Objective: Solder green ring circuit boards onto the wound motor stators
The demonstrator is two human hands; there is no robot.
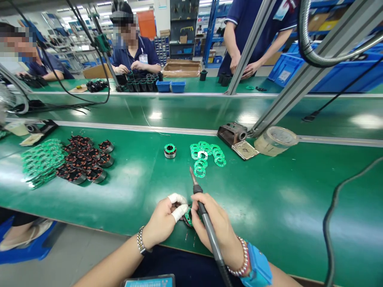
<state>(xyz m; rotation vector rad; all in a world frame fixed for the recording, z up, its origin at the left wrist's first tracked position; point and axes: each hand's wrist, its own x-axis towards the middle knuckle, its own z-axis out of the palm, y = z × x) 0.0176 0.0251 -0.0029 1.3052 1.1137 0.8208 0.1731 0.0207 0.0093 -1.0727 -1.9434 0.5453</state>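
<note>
My left hand [163,219], with white covers on its thumb and a finger, grips the side of a motor stator with a green ring board [188,217] near the bench's front edge. In my right hand [217,223] is a soldering iron [209,229], its tip pointing up and away; the fingertips of this hand also reach the right side of the stator. Another stator with a green ring [170,150] stands upright farther back. Loose green ring boards [200,163] lie in overlapping rows to its right.
Several wound stators [86,159] and stacked green boards [43,161] lie at left. A metal iron stand [233,133], sponge tray [245,150] and round tub [275,141] sit back right. A cable [329,223] crosses the right side. People work across the bench.
</note>
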